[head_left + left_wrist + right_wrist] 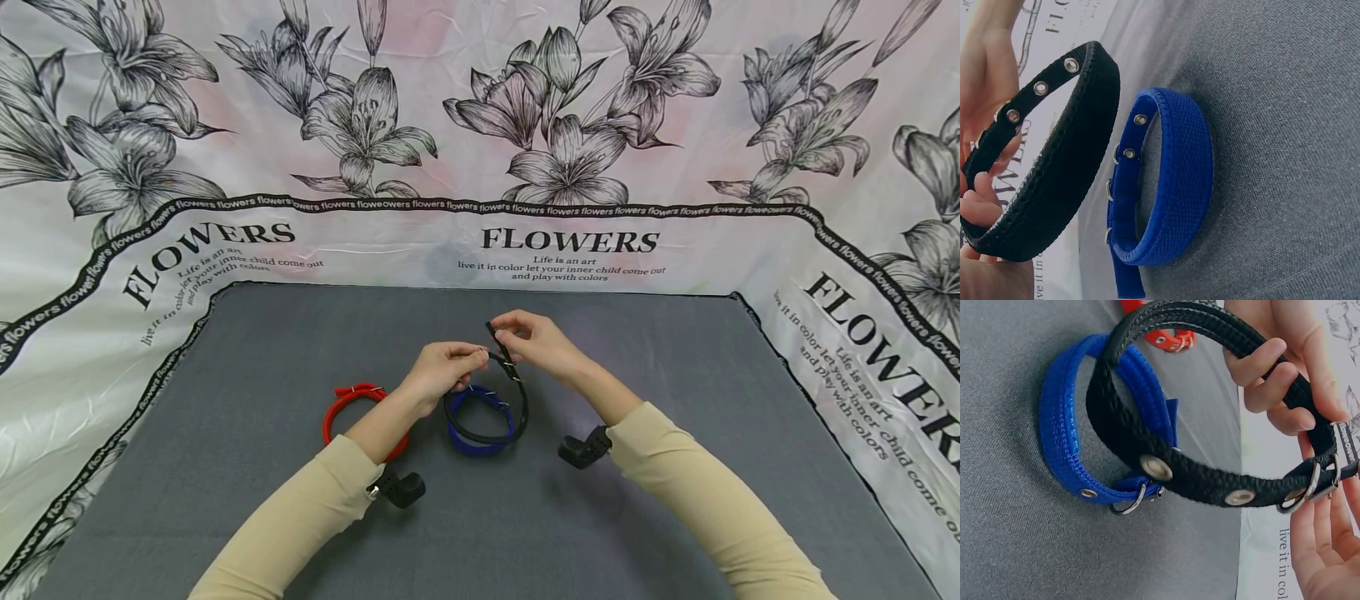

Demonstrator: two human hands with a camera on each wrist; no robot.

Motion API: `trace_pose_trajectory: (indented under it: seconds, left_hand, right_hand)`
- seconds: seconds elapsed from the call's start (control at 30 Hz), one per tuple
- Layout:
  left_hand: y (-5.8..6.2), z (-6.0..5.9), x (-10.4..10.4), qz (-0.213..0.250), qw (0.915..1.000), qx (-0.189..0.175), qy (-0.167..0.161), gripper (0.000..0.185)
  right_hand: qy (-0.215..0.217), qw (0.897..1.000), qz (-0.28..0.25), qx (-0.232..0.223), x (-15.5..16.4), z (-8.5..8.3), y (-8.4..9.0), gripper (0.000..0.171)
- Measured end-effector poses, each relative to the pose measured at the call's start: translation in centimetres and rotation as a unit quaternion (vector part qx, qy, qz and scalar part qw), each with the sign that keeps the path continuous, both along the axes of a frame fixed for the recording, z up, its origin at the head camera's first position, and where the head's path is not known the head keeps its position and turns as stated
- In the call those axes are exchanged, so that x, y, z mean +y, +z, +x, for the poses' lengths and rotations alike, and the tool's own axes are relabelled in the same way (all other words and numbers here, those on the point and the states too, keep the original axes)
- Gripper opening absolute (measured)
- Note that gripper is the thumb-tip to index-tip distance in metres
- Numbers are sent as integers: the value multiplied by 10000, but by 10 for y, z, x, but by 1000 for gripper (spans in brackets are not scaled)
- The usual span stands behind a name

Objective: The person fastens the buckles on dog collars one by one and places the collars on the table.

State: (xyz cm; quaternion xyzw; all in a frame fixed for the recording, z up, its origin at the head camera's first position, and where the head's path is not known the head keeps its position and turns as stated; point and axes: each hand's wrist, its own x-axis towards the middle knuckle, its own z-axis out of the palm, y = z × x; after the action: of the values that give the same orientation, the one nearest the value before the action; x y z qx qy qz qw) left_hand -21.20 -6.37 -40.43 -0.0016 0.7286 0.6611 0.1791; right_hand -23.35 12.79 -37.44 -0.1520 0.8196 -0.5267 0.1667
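Note:
A black collar [523, 408] with metal eyelets, a buckle and a D-ring is held up as a loop. My left hand [446, 371] grips its band beside the buckle, fingers curled over the strap in the right wrist view. The strap's free end sticks up past the buckle, pinched by my right hand [543, 342]. Behind the black loop a blue collar [1188, 162] lies buckled on the grey cloth, partly overlapped by it in the head view. A red collar [330, 417] rests to the left, partly hidden behind my left forearm.
Grey cloth [247, 500] covers the work surface. Along its back and sides runs a white floral cloth [420, 258] with printed lettering. Black wrist devices, one [585, 450] by the right cuff and one [401, 489] by the left, jut out over the surface.

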Motion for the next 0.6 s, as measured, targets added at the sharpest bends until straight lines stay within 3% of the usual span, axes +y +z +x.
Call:
trace_pose_trajectory:
  seconds: [0.4,0.6]
  left_hand:
    - [-2,-3,-3,-5,9999,-156,-62,33]
    - [0,-1,-2,102,9998,-87,159,30]
  right_hand:
    - [-30,9999,-96,-58,1,-2,-5,27]
    - [46,9998,-161,-125,2,-1,-2,29]
